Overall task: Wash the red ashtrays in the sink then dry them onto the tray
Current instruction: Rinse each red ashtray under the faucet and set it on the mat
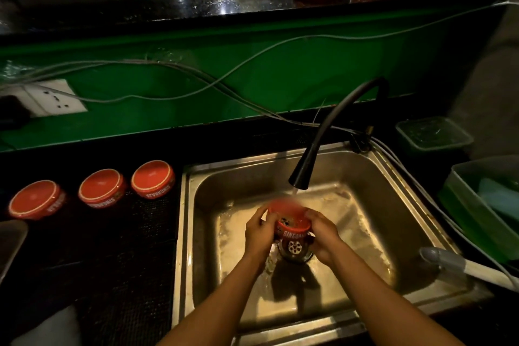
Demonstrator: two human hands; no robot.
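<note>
Red ashtray [290, 223] tilted under running water, above steel sink [373, 174]

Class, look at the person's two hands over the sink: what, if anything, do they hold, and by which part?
Both hands, left hand and right hand, grip one red ashtray by its opposite side walls.

The ashtray [292, 226] I hold is red with white letters. Three ashtrays [102, 188] on the black table [112, 261] are red with a white ring. The wall [280, 78] is green, the tap [317, 149] black, the sink [365, 182] silver-grey.
</note>
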